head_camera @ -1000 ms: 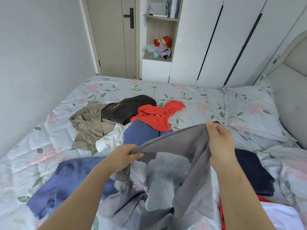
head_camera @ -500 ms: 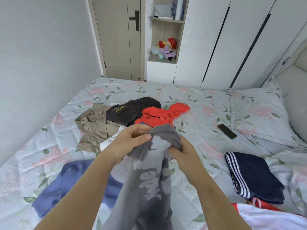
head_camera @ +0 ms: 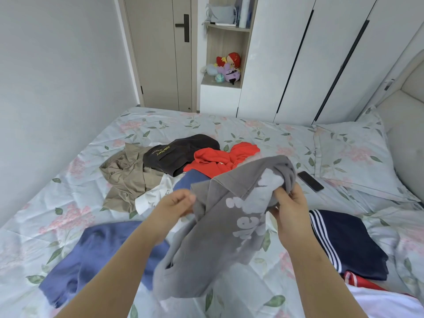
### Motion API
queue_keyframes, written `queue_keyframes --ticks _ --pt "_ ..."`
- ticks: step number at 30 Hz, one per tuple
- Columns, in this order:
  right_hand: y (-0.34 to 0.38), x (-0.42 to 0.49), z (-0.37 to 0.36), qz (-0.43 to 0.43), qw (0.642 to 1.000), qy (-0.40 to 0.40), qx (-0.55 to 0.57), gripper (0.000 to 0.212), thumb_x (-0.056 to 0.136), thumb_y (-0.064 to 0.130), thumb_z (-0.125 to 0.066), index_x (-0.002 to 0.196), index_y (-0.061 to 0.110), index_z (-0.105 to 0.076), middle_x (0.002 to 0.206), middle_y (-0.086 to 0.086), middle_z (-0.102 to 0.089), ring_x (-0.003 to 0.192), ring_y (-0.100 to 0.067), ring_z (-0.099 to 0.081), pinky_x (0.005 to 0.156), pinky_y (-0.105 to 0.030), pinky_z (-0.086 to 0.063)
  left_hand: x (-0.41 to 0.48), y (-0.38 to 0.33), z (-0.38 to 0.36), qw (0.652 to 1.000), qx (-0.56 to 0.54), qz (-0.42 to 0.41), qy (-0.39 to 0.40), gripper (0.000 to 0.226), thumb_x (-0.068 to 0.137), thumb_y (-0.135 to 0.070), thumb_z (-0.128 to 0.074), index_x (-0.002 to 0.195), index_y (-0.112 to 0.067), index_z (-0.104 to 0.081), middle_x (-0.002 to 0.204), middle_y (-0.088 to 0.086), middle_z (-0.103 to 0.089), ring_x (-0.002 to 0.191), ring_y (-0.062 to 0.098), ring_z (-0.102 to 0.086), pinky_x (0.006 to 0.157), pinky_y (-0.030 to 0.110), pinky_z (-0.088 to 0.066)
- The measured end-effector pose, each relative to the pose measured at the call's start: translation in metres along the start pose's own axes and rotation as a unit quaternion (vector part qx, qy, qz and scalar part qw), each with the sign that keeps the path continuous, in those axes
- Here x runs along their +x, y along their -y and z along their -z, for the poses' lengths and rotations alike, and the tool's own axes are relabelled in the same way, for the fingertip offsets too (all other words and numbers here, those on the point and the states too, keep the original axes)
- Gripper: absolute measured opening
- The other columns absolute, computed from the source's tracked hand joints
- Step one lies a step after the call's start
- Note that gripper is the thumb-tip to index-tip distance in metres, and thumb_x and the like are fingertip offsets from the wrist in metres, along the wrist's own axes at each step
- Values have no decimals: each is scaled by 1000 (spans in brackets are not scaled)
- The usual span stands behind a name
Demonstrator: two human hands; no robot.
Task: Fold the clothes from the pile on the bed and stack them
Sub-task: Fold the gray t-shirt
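both hands hold the grey garment (head_camera: 220, 228) above the bed (head_camera: 68, 203): my left hand (head_camera: 176, 204) pinches its near edge with curled fingers, my right hand (head_camera: 290, 210) closes round the bunched top. the unfolded pile (head_camera: 174, 161) lies beyond it; a folded navy piece (head_camera: 351, 246) sits to my right, near a phone (head_camera: 310, 181).
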State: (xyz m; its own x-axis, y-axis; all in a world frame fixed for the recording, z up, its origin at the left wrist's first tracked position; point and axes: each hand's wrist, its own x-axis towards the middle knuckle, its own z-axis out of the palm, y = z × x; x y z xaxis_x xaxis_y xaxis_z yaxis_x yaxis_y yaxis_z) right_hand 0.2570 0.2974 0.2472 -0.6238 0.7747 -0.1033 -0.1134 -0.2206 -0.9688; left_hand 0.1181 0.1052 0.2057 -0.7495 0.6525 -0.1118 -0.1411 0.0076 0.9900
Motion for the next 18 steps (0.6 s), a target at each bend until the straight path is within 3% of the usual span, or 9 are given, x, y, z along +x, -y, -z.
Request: queue_keyframes --ticks 3,5,8,10,12,15,18 --pt "-16 0 11 -44 993 -35 -105 16 79 -8 -53 80 7 -46 77 -12 -48 72 -24 -42 66 -37 -38 11 -24 -2 994 -46 -26 -92 29 99 -13 -42 73 -17 -53 67 -1 -55 68 13 -47 67 29 -40" --pt "-25 -4 10 -55 982 -35 -177 24 75 -14 -46 79 9 -48 77 -15 -54 71 -26 -48 66 -35 -40 16 -44 -3 990 -24 -75 -118 29 100 -13 -42 73 -19 -52 67 -4 -53 64 9 -44 59 25 -37" --pt "-25 -12 -3 -17 981 17 -193 40 79 -13 -47 85 26 -54 91 4 -57 78 -14 -51 69 -26 -42 15 -64 -5 977 150 -148 -45 25 97 -13 -48 74 -21 -54 60 -14 -48 55 -1 -41 52 12 -36" --pt "-20 -16 -17 -9 976 110 -187 41 81 -7 -55 94 32 -56 102 10 -56 88 -8 -52 76 -24 -43 15 -65 -14 954 253 -156 43 22 94 -13 -53 75 -22 -56 58 -11 -46 52 1 -39 51 14 -34" --pt "-19 -18 -27 -19 958 206 -198 37 82 3 -63 101 34 -58 109 14 -60 100 -4 -55 87 -23 -44 15 -58 -24 941 283 -156 97 21 91 -9 -58 74 -21 -56 56 -13 -46 53 4 -37 54 19 -32" --pt "-20 -21 -33 -27 937 261 -232 21 86 7 -62 90 27 -64 82 13 -67 75 -1 -62 67 -14 -47 14 -46 -28 948 262 -163 78 19 88 -8 -63 74 -21 -59 58 -13 -54 56 4 -43 58 20 -36" --pt "-24 -21 -31 -12 941 229 -249 21 91 3 -51 78 18 -59 69 3 -53 60 -8 -46 58 -19 -37 14 -40 -20 961 226 -144 72 19 84 -8 -69 75 -25 -62 58 -16 -59 55 -3 -47 57 12 -38"
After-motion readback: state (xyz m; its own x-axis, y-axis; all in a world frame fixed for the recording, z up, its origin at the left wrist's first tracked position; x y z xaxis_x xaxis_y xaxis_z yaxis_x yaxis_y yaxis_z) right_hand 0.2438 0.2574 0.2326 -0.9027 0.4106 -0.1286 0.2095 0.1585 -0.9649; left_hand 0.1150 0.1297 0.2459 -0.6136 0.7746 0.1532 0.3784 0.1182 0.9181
